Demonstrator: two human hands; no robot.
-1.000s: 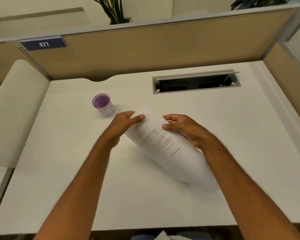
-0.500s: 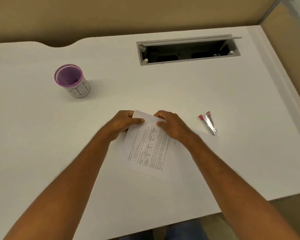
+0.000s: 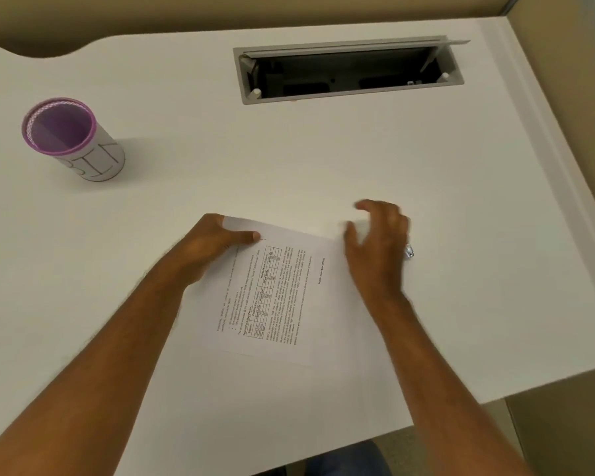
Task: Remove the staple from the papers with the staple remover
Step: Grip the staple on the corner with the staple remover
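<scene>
Mostly, the right hand (image 3: 380,245) hides the staple remover (image 3: 408,251).

Desk (image 3: 358,173), white: one. On it, one set of printed papers (image 3: 282,297) near the front edge; how many sheets, cannot tell. One staple (image 3: 263,239), a faint mark at the papers' far-left corner. One staple remover (image 3: 409,251), only a metal tip showing, near the right edge. One purple-rimmed cup (image 3: 73,139) toward the far-left corner. One open cable hatch (image 3: 347,72) at the far edge. Two hands: left hand (image 3: 213,249), right hand (image 3: 378,242).
</scene>
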